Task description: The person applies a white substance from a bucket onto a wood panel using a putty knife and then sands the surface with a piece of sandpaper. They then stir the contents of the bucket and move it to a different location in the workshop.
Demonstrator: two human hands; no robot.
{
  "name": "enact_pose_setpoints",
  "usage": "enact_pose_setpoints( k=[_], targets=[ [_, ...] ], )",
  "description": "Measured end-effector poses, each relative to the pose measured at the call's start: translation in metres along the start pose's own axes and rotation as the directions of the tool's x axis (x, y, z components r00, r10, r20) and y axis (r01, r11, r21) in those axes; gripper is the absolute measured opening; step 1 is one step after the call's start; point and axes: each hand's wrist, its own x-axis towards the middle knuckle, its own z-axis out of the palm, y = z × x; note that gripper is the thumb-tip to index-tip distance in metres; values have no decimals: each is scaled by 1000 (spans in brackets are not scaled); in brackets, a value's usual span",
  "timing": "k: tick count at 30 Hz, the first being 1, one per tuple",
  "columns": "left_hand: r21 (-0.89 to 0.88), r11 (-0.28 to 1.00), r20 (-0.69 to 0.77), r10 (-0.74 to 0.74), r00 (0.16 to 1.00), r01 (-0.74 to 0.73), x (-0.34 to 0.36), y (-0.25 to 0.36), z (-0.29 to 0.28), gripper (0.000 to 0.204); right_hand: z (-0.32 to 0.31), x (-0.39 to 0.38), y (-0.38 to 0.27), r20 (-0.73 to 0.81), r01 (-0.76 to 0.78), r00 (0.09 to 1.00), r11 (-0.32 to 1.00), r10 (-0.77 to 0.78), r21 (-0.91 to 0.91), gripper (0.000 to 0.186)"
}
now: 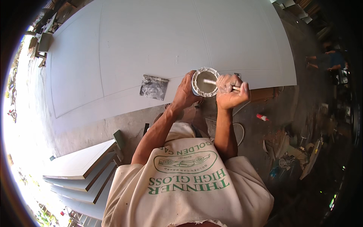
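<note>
My left hand (185,92) is wrapped round the side of an open can (195,80), held at the near edge of a large pale grey panel (151,41). Thick whitish paste crusts the can's rim, and greyish paste shows inside. Closed in my right hand (231,92) is a slim stick-like tool (209,81); its white-coated end reaches over the can's mouth. Its exact kind is hard to make out. Whitish smears cover my right fingers. To the left of my left hand, a square, paste-smeared plate (154,87) lies on the panel.
Several pale boards (85,160) are stacked at lower left. On the floor to the right lie a red-and-white bottle (262,117), a hose (242,132) and scattered scraps (287,151). Another person (332,59) is in the dim far right. A small dark piece (238,75) lies behind my right hand.
</note>
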Motion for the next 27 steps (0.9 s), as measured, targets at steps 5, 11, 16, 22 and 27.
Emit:
enact_pose_setpoints(
  k=[5, 11, 16, 22, 27],
  targets=[
    [12, 998, -28, 60, 998, -60, 9, -1, 0, 100, -2, -17, 4, -35, -159, 987, 965, 155, -211, 48],
    [-11, 1000, -7, 20, 1000, -20, 23, -1, -3, 98, -13, -37, 20, 24, -31, 999, 875, 49, -484, 50],
    [-7, 999, -28, 31, 999, -32, 17, -3, -1, 101, -9, -1, 55, -130, 182, 964, 931, -233, -318, 48],
    [-2, 1000, 17, 18, 1000, -18, 22, -1, -8, 97, -24, 16, 44, 277, -225, 937, 974, 213, 13, 52],
    [0, 1000, 10, 12, 1000, -12, 16, 0, -6, 100, -49, 29, 8, 548, -469, 741, 883, 388, 10, 56]
  ],
)
